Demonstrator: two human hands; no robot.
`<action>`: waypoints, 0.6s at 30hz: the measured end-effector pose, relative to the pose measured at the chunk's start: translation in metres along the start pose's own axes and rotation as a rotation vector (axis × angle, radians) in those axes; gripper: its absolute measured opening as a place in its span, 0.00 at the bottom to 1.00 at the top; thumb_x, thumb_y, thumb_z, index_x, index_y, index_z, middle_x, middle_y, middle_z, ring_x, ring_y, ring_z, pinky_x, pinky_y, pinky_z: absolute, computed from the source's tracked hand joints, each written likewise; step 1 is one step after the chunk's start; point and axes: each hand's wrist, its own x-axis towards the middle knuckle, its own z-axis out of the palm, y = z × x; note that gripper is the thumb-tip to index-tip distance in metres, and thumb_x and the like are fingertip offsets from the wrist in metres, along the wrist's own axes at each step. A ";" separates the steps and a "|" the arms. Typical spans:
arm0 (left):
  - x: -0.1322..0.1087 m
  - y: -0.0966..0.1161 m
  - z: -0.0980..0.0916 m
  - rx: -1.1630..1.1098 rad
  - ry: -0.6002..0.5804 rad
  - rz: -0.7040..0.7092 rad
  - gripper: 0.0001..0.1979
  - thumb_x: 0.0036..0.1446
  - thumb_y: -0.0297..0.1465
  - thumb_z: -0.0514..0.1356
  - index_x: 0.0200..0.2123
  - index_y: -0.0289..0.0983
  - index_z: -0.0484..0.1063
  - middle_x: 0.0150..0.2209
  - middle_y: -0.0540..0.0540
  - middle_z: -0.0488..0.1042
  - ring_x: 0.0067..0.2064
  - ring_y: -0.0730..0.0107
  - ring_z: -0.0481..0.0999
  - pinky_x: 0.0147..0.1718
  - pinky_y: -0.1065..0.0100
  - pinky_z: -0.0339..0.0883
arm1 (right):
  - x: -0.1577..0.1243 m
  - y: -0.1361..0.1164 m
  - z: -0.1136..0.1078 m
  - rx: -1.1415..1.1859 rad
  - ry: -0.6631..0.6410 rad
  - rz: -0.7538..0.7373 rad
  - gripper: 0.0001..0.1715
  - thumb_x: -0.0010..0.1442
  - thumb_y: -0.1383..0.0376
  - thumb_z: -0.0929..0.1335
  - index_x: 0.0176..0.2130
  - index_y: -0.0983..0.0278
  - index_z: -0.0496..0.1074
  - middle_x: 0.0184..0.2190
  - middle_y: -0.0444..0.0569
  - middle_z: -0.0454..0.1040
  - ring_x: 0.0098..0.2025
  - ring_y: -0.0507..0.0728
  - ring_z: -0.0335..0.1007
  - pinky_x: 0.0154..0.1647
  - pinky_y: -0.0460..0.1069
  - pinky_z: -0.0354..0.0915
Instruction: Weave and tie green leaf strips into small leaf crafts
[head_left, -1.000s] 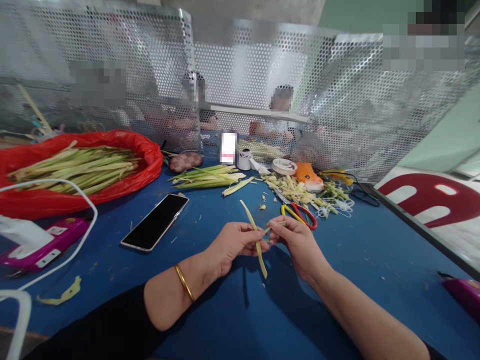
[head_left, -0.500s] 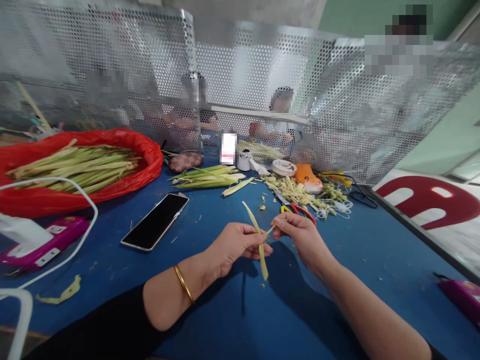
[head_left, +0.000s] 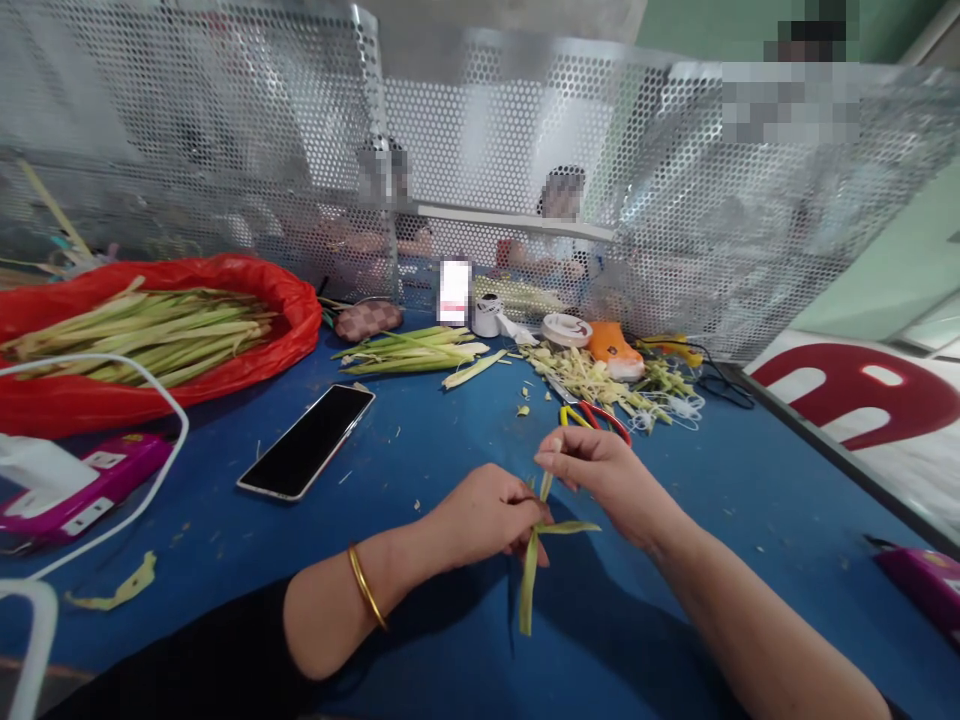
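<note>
I see the left hand [head_left: 491, 515] pinched on crossed leaf strips [head_left: 528, 590] jutting from its fingertips; the right hand [head_left: 600, 475], just apart, grips one strip's end. Scissors [head_left: 595, 418] lie just beyond the right hand, a phone [head_left: 307, 442] left of the left.

the light over my blue tabletop [head_left: 420, 430] is even and moderately bright, seemingly from above; my left hand [head_left: 499, 515] and right hand [head_left: 592, 465] throw soft, broad shadows onto the blue, darkest under my forearms, and the pale green strip [head_left: 529, 590] has a thin dark shadow beside it; my gold bangle [head_left: 366, 588] glints, the red bag [head_left: 292, 300] has a mild sheen, and the upright screen [head_left: 454, 292] glares pure white; the perforated metal panel [head_left: 495, 130] gleams in patches and leaves everything behind it hazy; blocky pixels cover heads there; towards the edges my view stretches and softens
</note>
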 end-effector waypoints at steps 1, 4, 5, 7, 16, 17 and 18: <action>0.000 0.000 0.000 -0.018 0.010 -0.015 0.10 0.50 0.31 0.55 0.27 0.34 0.74 0.22 0.43 0.78 0.25 0.68 0.76 0.27 0.70 0.66 | -0.001 0.001 0.001 -0.023 0.064 -0.031 0.13 0.53 0.57 0.70 0.27 0.64 0.70 0.19 0.39 0.64 0.20 0.48 0.57 0.21 0.44 0.55; 0.000 0.003 -0.002 -0.118 0.068 -0.075 0.09 0.50 0.33 0.56 0.27 0.34 0.73 0.23 0.43 0.78 0.24 0.69 0.75 0.26 0.70 0.65 | -0.008 0.002 0.007 -0.253 0.269 -0.259 0.10 0.58 0.60 0.68 0.29 0.63 0.70 0.22 0.42 0.67 0.24 0.50 0.62 0.25 0.45 0.59; 0.000 0.004 -0.002 -0.164 0.085 -0.090 0.10 0.50 0.34 0.56 0.26 0.34 0.72 0.23 0.43 0.78 0.24 0.69 0.75 0.27 0.70 0.65 | -0.012 0.002 0.010 -0.361 0.304 -0.365 0.09 0.60 0.62 0.67 0.30 0.63 0.70 0.24 0.43 0.70 0.26 0.51 0.64 0.27 0.46 0.60; 0.000 0.006 -0.004 -0.272 0.121 -0.099 0.11 0.50 0.36 0.57 0.25 0.34 0.72 0.23 0.44 0.77 0.24 0.70 0.74 0.28 0.68 0.66 | -0.019 0.001 0.017 -0.574 0.310 -0.583 0.06 0.61 0.67 0.66 0.32 0.63 0.71 0.27 0.45 0.73 0.30 0.52 0.68 0.32 0.47 0.62; 0.001 0.007 -0.009 -0.558 0.169 0.003 0.11 0.45 0.35 0.60 0.27 0.33 0.74 0.24 0.47 0.72 0.27 0.72 0.72 0.32 0.68 0.67 | -0.024 0.001 0.033 -0.958 0.358 -0.786 0.09 0.62 0.71 0.65 0.30 0.64 0.72 0.25 0.46 0.75 0.31 0.54 0.71 0.43 0.51 0.61; 0.001 0.007 -0.010 -0.586 0.164 0.010 0.11 0.46 0.35 0.59 0.27 0.32 0.75 0.25 0.47 0.72 0.27 0.72 0.72 0.32 0.68 0.67 | -0.023 0.001 0.032 -0.994 0.356 -0.788 0.10 0.62 0.70 0.64 0.30 0.64 0.72 0.25 0.46 0.75 0.31 0.54 0.71 0.44 0.52 0.60; 0.002 0.007 -0.010 -0.610 0.160 0.013 0.12 0.46 0.35 0.58 0.27 0.32 0.75 0.25 0.47 0.72 0.27 0.72 0.72 0.32 0.68 0.68 | -0.022 0.002 0.032 -1.027 0.352 -0.793 0.11 0.63 0.70 0.64 0.30 0.63 0.72 0.26 0.46 0.75 0.31 0.54 0.70 0.44 0.52 0.60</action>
